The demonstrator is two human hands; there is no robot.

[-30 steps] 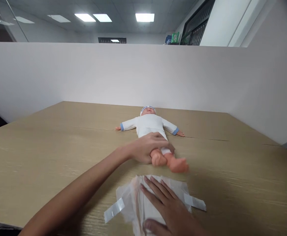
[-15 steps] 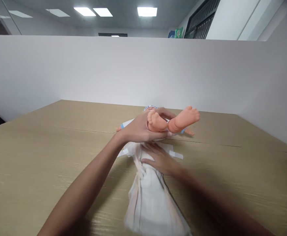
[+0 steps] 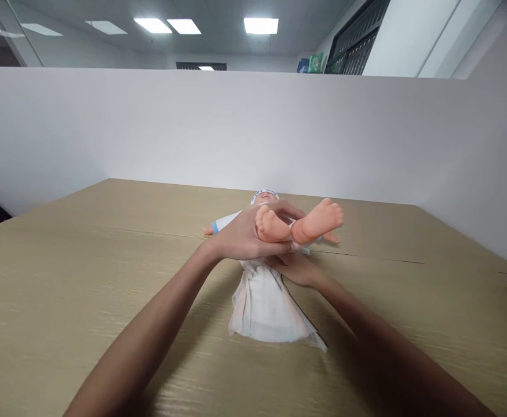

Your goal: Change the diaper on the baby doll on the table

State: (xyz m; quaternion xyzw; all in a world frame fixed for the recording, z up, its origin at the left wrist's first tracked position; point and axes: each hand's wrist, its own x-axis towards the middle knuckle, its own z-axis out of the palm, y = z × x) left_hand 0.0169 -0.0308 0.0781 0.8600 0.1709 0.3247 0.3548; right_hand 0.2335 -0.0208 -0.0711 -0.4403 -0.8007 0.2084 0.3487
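Observation:
A baby doll lies on its back, head at the far end, with its bare feet (image 3: 317, 222) raised toward me. My left hand (image 3: 247, 234) is closed around the doll's ankles and holds the legs up. A white diaper (image 3: 264, 304) lies spread under the doll's bottom, its loose end fanned out toward me. My right hand (image 3: 296, 268) rests on the diaper's right side, beneath the raised legs. Its fingertips are hidden behind my left hand and the doll, so their grip does not show. The doll wears a white printed headband (image 3: 265, 192) and a white sleeve (image 3: 227, 220) with a blue cuff.
The doll and diaper are on a wide tan tabletop (image 3: 83, 260) with a seam across it. A white partition (image 3: 170, 127) rises behind the table. Past the partition are ceiling lights, a dark grille (image 3: 357, 37) and a green package (image 3: 314, 62).
The diaper has slid away from me, farther under the doll, and my right hand has moved forward with it. The feet have dropped slightly, still in my left hand.

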